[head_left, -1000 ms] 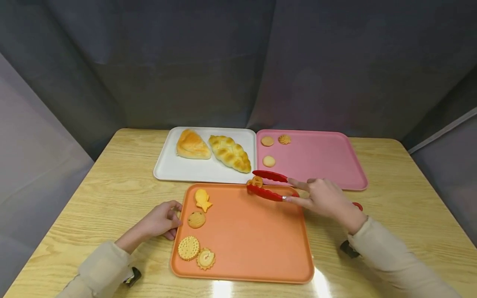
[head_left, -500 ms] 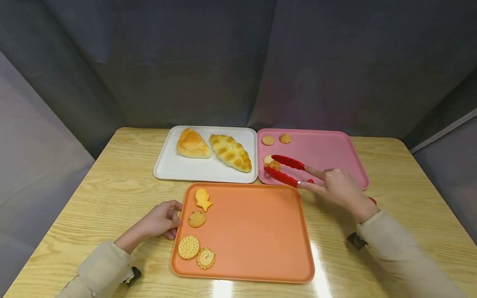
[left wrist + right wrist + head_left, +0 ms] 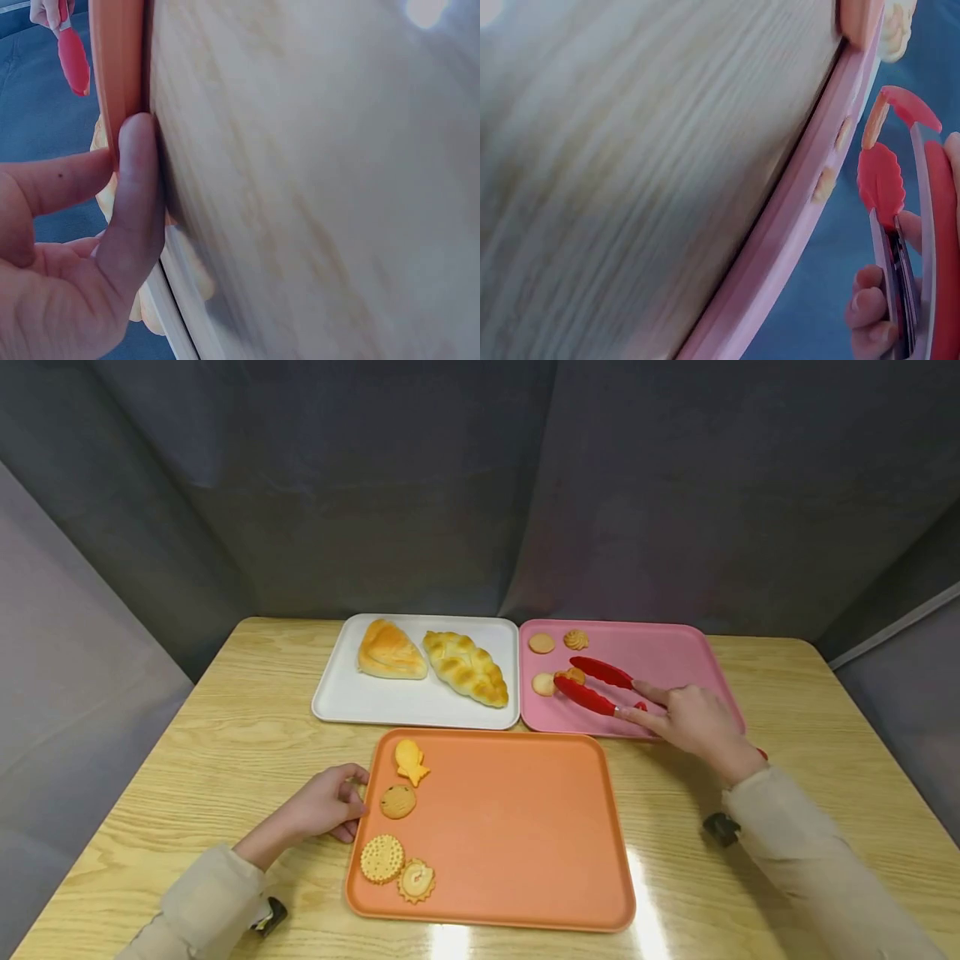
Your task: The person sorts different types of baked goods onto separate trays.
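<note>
My right hand (image 3: 693,720) grips red-tipped tongs (image 3: 585,697) over the pink tray (image 3: 675,652). Between the tong tips is a pretzel-shaped cookie (image 3: 575,675), seen edge-on as a thin biscuit (image 3: 874,123) in the right wrist view. Beside it on that tray lie a pale round cookie (image 3: 543,684), a plain round cookie (image 3: 542,643) and a swirl cookie (image 3: 576,639). At the left edge of the orange tray (image 3: 510,827), my left hand (image 3: 324,806) pinches the rim (image 3: 120,60) between thumb and finger.
Along the orange tray's left side are a fish-shaped cookie (image 3: 410,762), a chip cookie (image 3: 397,802), a dotted round biscuit (image 3: 382,858) and a scalloped tart (image 3: 416,881). Behind it, a white tray (image 3: 337,697) bears a bread wedge (image 3: 390,650) and a braided loaf (image 3: 467,668).
The tongs with the pretzel-shaped cookie have moved from the orange tray's far edge, back and right, past the pale cookie over the pink tray. My left hand stays on the rim.
</note>
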`<state>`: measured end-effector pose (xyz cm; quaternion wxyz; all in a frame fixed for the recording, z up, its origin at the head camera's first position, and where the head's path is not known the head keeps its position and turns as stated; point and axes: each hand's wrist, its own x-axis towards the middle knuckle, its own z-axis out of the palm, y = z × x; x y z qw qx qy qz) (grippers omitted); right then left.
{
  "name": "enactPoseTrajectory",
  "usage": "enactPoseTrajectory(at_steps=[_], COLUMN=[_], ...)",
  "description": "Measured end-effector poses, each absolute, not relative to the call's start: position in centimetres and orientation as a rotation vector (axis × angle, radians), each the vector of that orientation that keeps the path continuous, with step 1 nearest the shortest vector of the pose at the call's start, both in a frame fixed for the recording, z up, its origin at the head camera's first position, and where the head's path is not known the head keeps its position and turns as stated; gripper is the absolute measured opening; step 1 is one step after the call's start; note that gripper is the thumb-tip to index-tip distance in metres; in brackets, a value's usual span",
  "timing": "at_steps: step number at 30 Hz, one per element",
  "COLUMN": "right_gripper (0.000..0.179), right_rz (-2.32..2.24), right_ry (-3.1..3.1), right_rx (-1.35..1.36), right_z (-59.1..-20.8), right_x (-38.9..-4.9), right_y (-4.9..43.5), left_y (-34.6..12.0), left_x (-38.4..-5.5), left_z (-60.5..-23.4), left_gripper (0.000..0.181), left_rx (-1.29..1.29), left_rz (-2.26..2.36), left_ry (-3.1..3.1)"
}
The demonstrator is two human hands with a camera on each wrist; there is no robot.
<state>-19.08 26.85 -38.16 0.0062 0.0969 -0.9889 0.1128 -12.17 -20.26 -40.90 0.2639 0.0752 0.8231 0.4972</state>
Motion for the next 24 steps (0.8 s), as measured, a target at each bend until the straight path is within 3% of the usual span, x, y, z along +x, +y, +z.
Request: enactPoseTrajectory(at_steps=[24], right_gripper=[0.096], right_rz=[0.423], right_ry=[-3.274], right_rx=[-0.006], right_z=[-39.3], right_x=[-23.0], right_y=[27.7], left_y=[-20.4], left_x=[-12.4], left_z=[-41.2], left_gripper=[0.029], left_rx=[0.198], left_rz=[1.344], left_ry=[2.230])
